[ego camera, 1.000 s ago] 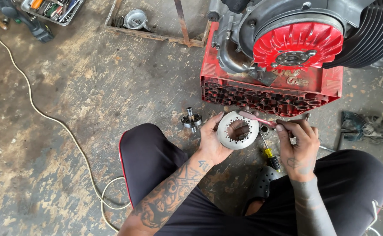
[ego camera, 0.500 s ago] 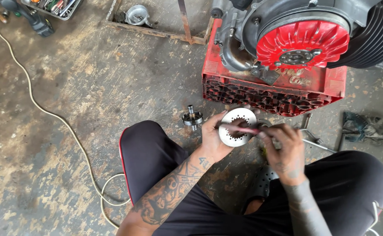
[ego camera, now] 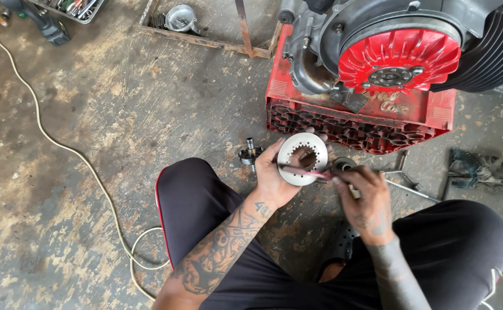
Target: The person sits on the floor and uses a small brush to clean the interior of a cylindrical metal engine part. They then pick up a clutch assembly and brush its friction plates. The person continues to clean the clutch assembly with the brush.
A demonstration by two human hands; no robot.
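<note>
Gripped by its rim in the left hand (ego camera: 275,181), a round toothed metal plate (ego camera: 301,158) stands above the person's knees, its face toward the camera. Pinched in the right hand (ego camera: 365,198), a thin red-handled tool (ego camera: 307,171) lies across the plate's lower face. Just left, a small geared shaft (ego camera: 250,153) stands on the concrete floor (ego camera: 119,115). Beyond sits a red crate (ego camera: 357,120) bearing an engine with a red fan (ego camera: 399,60).

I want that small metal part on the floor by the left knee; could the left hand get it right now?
Probably not yet: the left hand is holding the metal ring, though the small metal part lies just beside it, unobstructed.
</note>
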